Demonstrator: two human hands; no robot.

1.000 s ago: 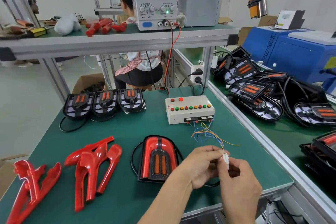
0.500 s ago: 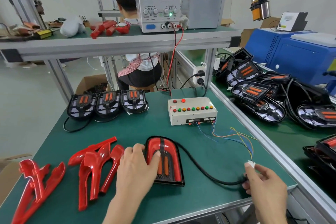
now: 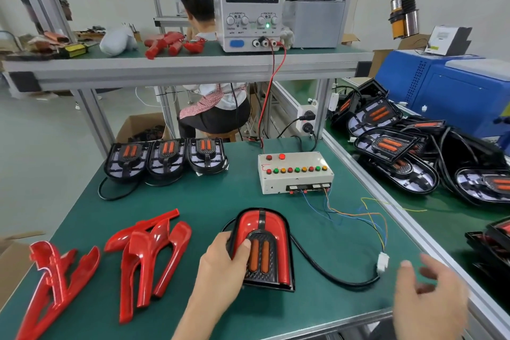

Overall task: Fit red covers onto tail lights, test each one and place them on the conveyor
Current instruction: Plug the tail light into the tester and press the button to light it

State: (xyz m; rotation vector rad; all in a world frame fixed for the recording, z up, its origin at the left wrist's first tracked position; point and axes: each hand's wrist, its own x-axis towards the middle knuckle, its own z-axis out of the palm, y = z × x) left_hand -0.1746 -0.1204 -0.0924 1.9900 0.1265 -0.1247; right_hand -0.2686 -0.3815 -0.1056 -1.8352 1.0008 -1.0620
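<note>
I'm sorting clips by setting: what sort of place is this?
Likely a factory assembly and test bench for tail lights: a bench power supply on the shelf, a button test box with loose wires, and tail lights piled along the side line.

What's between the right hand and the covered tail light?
In the head view, the tail light's black cable curves across bare green mat from the covered tail light to the white connector, which lies just left of the right hand.

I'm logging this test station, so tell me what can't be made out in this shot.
Head view:
- Right hand: motion-blurred, finger pose unclear.
- Power supply knob labels: too small.
- Covered tail light: left edge hidden by left hand.
- Tail-light pile: cut by right edge.
</note>
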